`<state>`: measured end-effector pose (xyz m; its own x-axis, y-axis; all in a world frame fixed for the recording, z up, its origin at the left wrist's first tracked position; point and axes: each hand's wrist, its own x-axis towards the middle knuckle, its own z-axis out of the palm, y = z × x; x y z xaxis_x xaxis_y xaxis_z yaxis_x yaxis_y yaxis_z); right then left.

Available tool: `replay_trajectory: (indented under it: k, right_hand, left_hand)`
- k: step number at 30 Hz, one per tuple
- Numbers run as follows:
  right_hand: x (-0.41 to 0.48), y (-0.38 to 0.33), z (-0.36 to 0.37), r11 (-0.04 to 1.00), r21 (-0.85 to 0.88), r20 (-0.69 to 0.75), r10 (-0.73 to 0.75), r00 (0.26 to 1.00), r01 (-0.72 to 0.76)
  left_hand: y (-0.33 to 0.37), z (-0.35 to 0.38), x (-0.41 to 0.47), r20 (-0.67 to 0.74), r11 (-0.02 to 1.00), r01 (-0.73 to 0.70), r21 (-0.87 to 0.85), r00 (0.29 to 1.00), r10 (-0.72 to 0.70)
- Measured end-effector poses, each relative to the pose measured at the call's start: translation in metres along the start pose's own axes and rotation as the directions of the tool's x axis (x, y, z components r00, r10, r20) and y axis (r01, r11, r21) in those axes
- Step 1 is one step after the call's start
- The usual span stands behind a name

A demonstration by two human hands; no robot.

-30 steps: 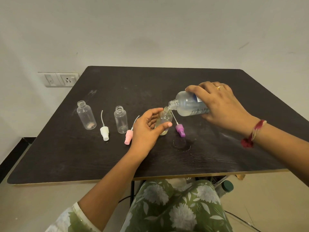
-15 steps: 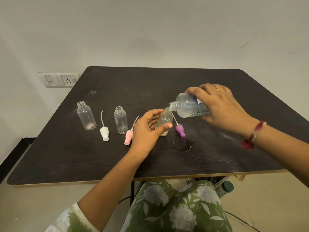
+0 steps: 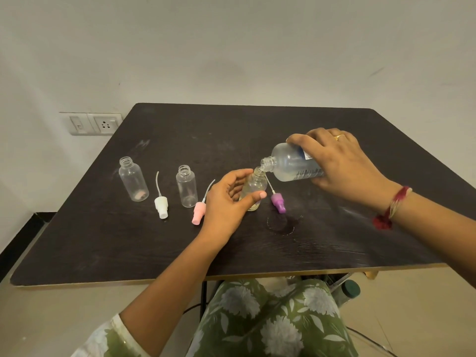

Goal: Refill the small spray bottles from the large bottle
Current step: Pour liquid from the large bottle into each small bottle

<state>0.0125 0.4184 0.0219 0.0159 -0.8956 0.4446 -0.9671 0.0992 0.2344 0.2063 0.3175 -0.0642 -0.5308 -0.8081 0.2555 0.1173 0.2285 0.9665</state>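
Our right hand (image 3: 342, 166) grips the large bottle (image 3: 293, 164), tilted, mouth at the neck of the small bottle (image 3: 253, 188) our left hand (image 3: 226, 204) pinches. We judge first fill under way; left of that hand, the nearer bottle (image 3: 186, 188) and farther bottle (image 3: 134, 184) look empty, uncapped.

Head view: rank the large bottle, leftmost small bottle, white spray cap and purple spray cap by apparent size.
Largest to smallest:
1. large bottle
2. leftmost small bottle
3. white spray cap and purple spray cap, too alike to rank.
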Motion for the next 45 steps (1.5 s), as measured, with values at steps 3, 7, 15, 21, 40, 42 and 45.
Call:
replay_trajectory:
  k: [3,7,15,21,40,42,45]
  right_hand:
    - [0.0001,-0.0008,0.0002,1.0,0.002,0.002,-0.004,1.0,0.004]
    - [0.0005,0.0001,-0.0009,1.0,-0.003,0.001,-0.004,1.0,0.004]
    - [-0.0014,0.0009,-0.0021,1.0,-0.016,-0.002,-0.01,1.0,0.01]
    - [-0.0015,0.0018,-0.001,1.0,-0.021,-0.004,-0.014,1.0,0.014]
    - [-0.0015,0.0033,-0.0001,0.999,-0.035,-0.006,-0.023,1.0,0.023]
    - [-0.0019,0.0033,-0.0005,0.999,-0.034,-0.003,-0.022,1.0,0.022]
    - [-0.0021,0.0032,-0.0009,0.999,-0.036,-0.001,-0.026,1.0,0.026]
  left_hand:
    - [-0.0008,0.0002,0.0004,-0.004,1.0,-0.002,0.0,1.0,0.002]
    - [-0.0003,0.0004,0.0,-0.006,1.0,0.0,-0.012,1.0,0.0]
    - [0.0005,0.0004,0.0001,-0.002,1.0,0.001,-0.015,1.0,-0.001]
    - [-0.0001,0.0007,0.0002,0.0,1.0,0.004,-0.027,1.0,-0.004]
    - [-0.0019,-0.0001,0.0008,0.01,1.0,0.002,-0.008,1.0,-0.002]
    - [-0.0015,0.0001,0.0007,0.011,1.0,-0.002,-0.008,1.0,0.002]
    - [-0.0016,0.0001,0.0006,0.011,1.0,-0.006,-0.007,1.0,0.007]
